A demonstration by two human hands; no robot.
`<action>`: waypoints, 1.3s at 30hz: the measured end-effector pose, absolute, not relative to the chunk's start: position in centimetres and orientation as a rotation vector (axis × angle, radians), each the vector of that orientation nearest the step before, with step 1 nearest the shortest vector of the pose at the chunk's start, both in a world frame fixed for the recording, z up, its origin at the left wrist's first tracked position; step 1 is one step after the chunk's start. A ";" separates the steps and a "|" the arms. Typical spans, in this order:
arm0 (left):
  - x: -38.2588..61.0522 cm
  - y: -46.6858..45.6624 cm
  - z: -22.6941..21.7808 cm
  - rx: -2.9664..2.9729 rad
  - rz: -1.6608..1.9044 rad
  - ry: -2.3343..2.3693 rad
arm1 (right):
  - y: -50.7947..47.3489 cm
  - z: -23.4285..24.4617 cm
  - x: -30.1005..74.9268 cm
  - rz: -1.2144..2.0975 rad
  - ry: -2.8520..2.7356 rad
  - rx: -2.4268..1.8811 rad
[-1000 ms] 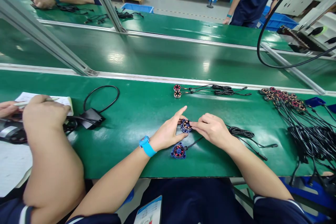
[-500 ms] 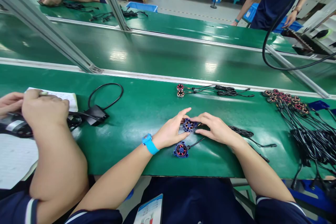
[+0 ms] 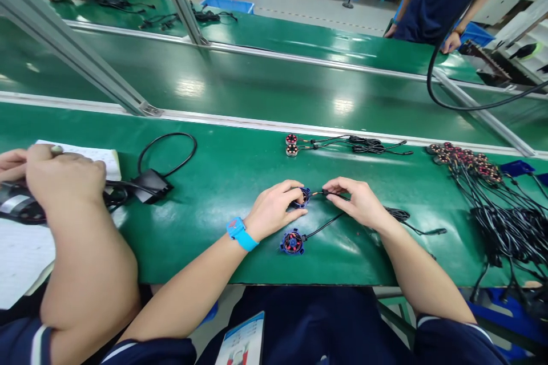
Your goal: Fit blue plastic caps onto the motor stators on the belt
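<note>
Motor (image 3: 305, 198), blue-rimmed: one, centre of the frame, partly covered by the left hand (image 3: 274, 211). That hand: fingers curled over the motor, thumb at its lower edge, holding it.

Lead (image 3: 317, 193): one, running right from the motor. Right hand (image 3: 358, 201): fingertips drawn narrow, pinching the lead at its dark sleeve.

Change noted: half a second ago the right hand was at the motor's rim and the left was spread wider; now the right has moved out along the lead and the left has folded in. Handling appears to have passed from rim to lead.

Second motor (image 3: 293, 242), blue-rimmed: one, just below, on the bench (image 3: 218, 182), untouched.

Bare motors (image 3: 291, 150): two, above centre.

Cable heap (image 3: 505, 228): right of the frame.

Adapter (image 3: 153, 185): one, left of centre.
</note>
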State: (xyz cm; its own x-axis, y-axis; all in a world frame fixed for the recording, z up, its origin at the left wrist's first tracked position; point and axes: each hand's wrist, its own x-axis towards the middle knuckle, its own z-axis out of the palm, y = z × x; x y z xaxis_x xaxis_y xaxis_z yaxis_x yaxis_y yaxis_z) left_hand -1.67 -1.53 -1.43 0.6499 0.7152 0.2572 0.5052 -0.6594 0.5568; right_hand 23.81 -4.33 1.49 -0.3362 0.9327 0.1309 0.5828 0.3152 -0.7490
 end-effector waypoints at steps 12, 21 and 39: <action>-1.3 -1.6 -1.5 2.463 0.660 0.916 | -4.8 -0.2 22.0 0.550 -1.947 -1.284; -1.0 -1.6 -1.1 2.582 0.484 1.257 | -5.5 -1.5 19.4 0.216 -2.109 -1.115; -0.8 -1.9 -0.8 2.457 0.492 1.246 | -5.7 0.7 19.3 0.014 -2.542 -1.180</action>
State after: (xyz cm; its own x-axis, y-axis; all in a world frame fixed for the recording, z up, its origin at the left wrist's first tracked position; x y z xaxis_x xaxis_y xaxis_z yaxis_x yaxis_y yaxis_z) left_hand -0.78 -1.86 -0.79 0.5550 0.8182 0.1502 0.6999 -0.5568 0.4474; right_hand 19.29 -5.71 0.74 -0.5987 0.7439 0.2970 0.7405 0.6554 -0.1489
